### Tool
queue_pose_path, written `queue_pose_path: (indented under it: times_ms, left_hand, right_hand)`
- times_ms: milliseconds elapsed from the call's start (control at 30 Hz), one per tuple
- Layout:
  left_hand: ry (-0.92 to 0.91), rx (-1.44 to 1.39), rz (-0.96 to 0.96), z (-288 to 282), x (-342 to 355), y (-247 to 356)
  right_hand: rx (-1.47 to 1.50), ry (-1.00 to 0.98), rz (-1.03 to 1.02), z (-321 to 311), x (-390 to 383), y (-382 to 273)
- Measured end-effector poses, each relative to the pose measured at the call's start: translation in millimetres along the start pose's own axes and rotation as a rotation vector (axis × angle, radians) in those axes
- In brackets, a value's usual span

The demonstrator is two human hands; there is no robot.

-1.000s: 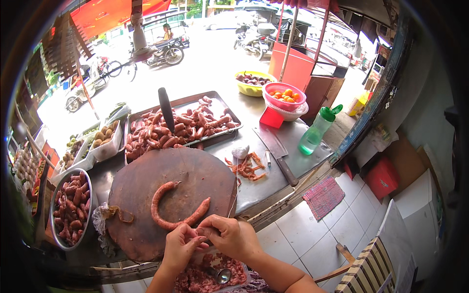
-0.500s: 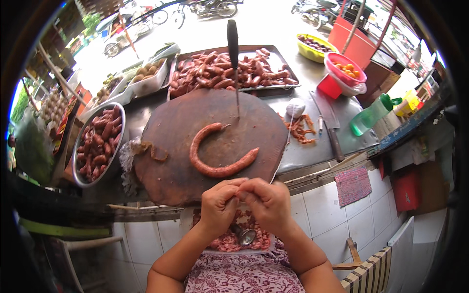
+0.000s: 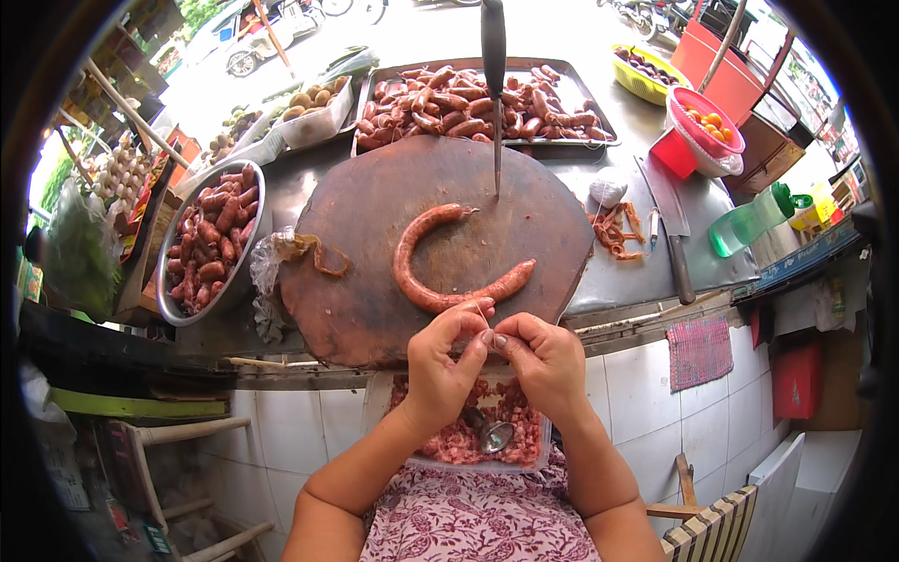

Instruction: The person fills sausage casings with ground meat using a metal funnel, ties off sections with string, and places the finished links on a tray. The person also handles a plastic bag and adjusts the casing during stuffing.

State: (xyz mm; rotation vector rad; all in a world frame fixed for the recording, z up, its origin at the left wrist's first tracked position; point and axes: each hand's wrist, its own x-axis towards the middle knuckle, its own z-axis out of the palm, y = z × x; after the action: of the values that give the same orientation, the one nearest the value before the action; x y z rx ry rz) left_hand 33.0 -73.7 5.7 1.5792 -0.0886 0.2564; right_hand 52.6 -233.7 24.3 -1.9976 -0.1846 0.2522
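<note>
My left hand [image 3: 440, 365] and my right hand [image 3: 545, 361] meet at the near edge of a round wooden chopping board [image 3: 346, 215]. Both pinch a thin pale strand [image 3: 483, 317] between thumb and fingers; whether it is string or casing I cannot make out. Just beyond them a long sausage [image 3: 409, 276] lies curved like a C. A dark-handled knife [image 3: 494, 56] stands upright, its tip at the board. Beneath my hands is a plastic tub [image 3: 539, 461] of chopped meat [image 3: 440, 440], with a round metal piece [image 3: 496, 436], perhaps a funnel, partly hidden by my wrists.
A tray [image 3: 613, 131] heaped with sausages sits behind the board, and a metal basin [image 3: 178, 314] of sausages at left. At right are a string ball [image 3: 609, 190], reddish strips [image 3: 616, 236], a large knife [image 3: 682, 267] and a green bottle [image 3: 749, 223].
The whole view has shifted, so the table sits further right and higher. My fingertips, bunched together before, are now slightly apart with the strand showing between them. The sausage stays on the board.
</note>
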Motion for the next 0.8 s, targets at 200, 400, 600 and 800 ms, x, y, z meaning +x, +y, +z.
queue_pose_path:
  times_ms: [200,400,600,800]
  left_hand:
    - [-0.126,-0.843,-0.466,-9.7,7.6,-3.3]
    - [-0.146,-0.646,-0.333,-6.5,4.8,1.2]
    - [-0.042,0.317,0.339,-4.3,0.5,6.2]
    - [-0.314,-0.490,-0.004,-5.0,18.8,-2.7]
  right_hand:
    - [0.002,0.254,-0.537,7.7,2.7,-2.3]
    - [-0.057,0.254,-0.691,5.6,3.7,0.6]
    - [-0.160,0.152,-0.133,2.8,2.3,1.5]
    - [-0.056,0.084,-0.566,-13.2,7.1,9.1]
